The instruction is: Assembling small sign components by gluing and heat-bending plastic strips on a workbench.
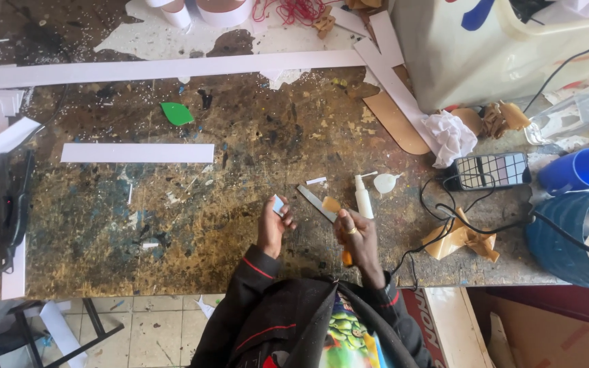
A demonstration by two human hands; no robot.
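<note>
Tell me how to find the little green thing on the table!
Start at the long white strip that runs across the far side of the stained worktable. Just below it, left of the middle and above a shorter white strip, lies the green piece. It is leaf-shaped and the only bright green scrap there; the scraps around it are white.

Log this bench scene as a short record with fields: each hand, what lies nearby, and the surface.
left hand: pinches a small pale piece
right hand: grips an orange-handled knife, blade pointing up and left
nearby: white glue bottle lying just right of the blade; white strip; green scrap
surface: stained workbench
</note>
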